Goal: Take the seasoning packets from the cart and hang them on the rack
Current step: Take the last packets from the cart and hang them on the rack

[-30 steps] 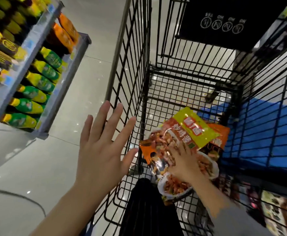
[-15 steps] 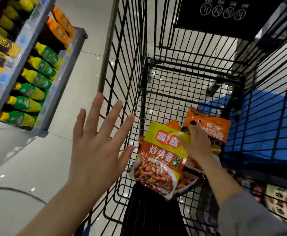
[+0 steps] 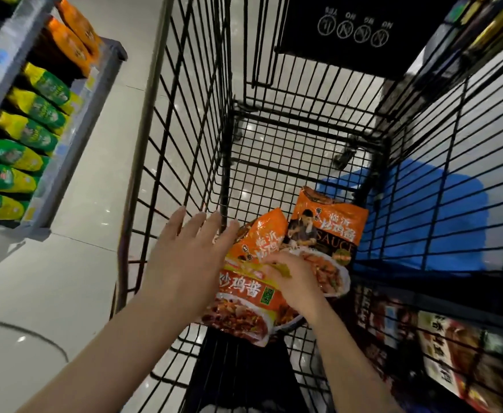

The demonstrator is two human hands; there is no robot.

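Note:
Several orange seasoning packets lie at the bottom of the black wire cart (image 3: 184, 120). My right hand (image 3: 292, 281) is down in the cart, fingers curled on the top edge of a packet with a yellow band and red chicken picture (image 3: 244, 305). Behind it a second orange packet (image 3: 262, 236) leans up. A third, printed SAUCE (image 3: 330, 225), lies further back. My left hand (image 3: 190, 257) hovers with straight, spread fingers over the cart's left side, beside the held packet, holding nothing.
A store shelf (image 3: 65, 162) with green-and-yellow and orange pouches stands on the left. A blue crate (image 3: 441, 222) shows through the cart's right wall, with more packaged goods (image 3: 441, 353) below it. The floor is pale tile. A black panel (image 3: 354, 28) hangs at the cart's far end.
My left hand moved right, in over the cart toward the packets. My right hand shifted its hold on the yellow-banded packet, and a second orange packet now stands up behind it.

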